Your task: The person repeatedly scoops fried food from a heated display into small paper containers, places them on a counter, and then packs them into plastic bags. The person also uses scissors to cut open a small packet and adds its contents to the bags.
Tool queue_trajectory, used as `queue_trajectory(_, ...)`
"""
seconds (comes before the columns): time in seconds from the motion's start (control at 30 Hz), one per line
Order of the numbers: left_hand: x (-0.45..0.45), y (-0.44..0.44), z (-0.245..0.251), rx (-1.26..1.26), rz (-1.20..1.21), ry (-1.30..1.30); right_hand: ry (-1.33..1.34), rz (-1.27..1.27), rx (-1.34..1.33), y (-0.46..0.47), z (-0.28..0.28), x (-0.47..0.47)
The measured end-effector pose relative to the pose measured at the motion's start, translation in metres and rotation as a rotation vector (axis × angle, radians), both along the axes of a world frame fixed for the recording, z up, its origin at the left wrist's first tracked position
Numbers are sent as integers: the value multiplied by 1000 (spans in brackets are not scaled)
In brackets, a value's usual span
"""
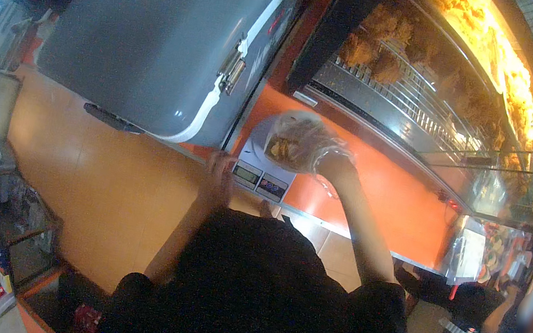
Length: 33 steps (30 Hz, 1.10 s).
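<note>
A white digital kitchen scale [253, 156] sits near the front edge of the orange counter [389, 199]. On its platform rests a clear plastic bag [303, 141] holding brownish food pieces that I cannot make out exactly. My right hand [336, 169] grips the bag at its right end, with the film bunched around the fingers. At the scale's left corner, my left hand [220, 175] touches the counter's front edge. Its fingers are blurred, and nothing is visible in it. The scale's small display [246, 174] faces me.
A large grey lidded appliance [162, 30] with a metal latch stands left of the scale. Behind the counter, a lit glass display case [409, 84] holds fried food on wire racks. A co-worker [482, 306] is at far right. A framed stand [5, 222] is at lower left.
</note>
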<state>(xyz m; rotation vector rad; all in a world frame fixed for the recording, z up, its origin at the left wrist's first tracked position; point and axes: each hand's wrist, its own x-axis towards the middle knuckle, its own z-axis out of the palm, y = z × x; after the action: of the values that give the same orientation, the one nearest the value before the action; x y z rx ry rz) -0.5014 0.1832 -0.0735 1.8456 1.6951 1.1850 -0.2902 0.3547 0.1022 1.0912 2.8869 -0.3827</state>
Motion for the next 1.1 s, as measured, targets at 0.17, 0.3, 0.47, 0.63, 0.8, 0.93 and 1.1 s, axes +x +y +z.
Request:
queue_trajectory(0.17,-6,-1,2,-61,8,-20,-156,-380,-175,0,-11,6)
queue_trajectory(0.3,-9,3,17,-36,-3,-42,107,-521,-324,-5,-1,-3)
queue_trajectory(0.47,-8,16,31,-89,-118,-75,-160,-561,-137,-10,3,-10)
queue_trajectory(0.63,4,42,26,-103,-268,-98,95,-483,-11,-24,-8,4)
queue_trajectory(0.8,16,90,-1,-255,-470,-138,58,-570,81,-37,20,26)
queue_trajectory(0.93,32,116,-7,-525,-593,-414,569,-669,-254,-69,35,50)
queue_trajectory(1.1,67,121,35,-169,-599,-150,698,-830,-356,-103,27,76)
